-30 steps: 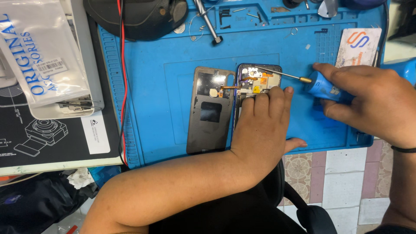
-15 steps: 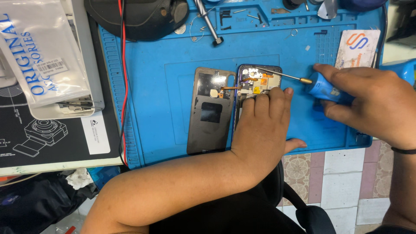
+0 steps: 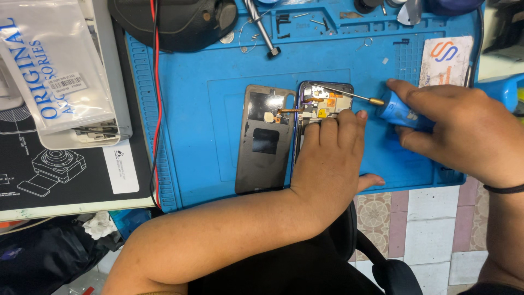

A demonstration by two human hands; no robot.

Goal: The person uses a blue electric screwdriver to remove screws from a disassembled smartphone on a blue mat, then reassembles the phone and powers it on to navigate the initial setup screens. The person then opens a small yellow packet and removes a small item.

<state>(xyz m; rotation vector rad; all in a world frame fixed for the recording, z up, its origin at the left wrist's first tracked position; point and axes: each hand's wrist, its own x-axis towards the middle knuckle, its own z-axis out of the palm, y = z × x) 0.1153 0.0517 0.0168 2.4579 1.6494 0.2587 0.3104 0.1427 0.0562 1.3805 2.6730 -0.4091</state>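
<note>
An opened phone [image 3: 323,101] lies on a blue work mat [image 3: 207,109], its circuit board exposed at the top end. Its grey back cover [image 3: 265,139] lies flat just left of it, joined by a thin orange ribbon cable. My left hand [image 3: 330,164] lies palm down on the phone, fingers pressed together over its lower part. My right hand [image 3: 464,131] grips a blue-handled screwdriver [image 3: 396,111] held nearly level; its thin shaft points left and the tip meets the board near the phone's top edge.
A black round device [image 3: 174,22] and a red wire [image 3: 157,98] sit at the mat's upper left. A clear plastic bag [image 3: 52,65] lies on a dark box [image 3: 49,164] at left. A metal tool [image 3: 262,30] and small parts lie in the mat's top trays. A white card [image 3: 445,60] lies at right.
</note>
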